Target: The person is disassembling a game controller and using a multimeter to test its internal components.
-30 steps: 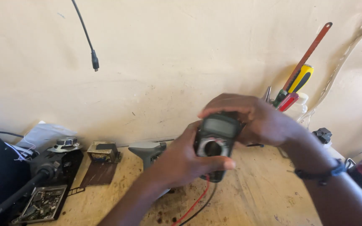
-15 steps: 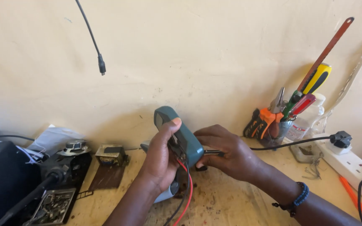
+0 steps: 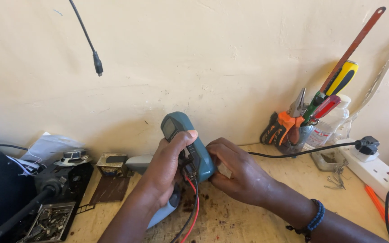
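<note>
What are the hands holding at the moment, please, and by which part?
The left hand has the teal multimeter by its body, thumb over the front edge; the right hand steadies its back side.

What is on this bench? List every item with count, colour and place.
meter: one, teal, upright at centre, held in both hands
leads: two, red and black, hanging below the meter
cup of tools: one, clear, with orange pliers and screwdrivers, right by the wall
power strip: one, white, far right, black plug in it
hanging cable: one, black, upper left
tray of parts: one, dark, lower left
left hand: grips the meter
right hand: at the meter's back
</note>
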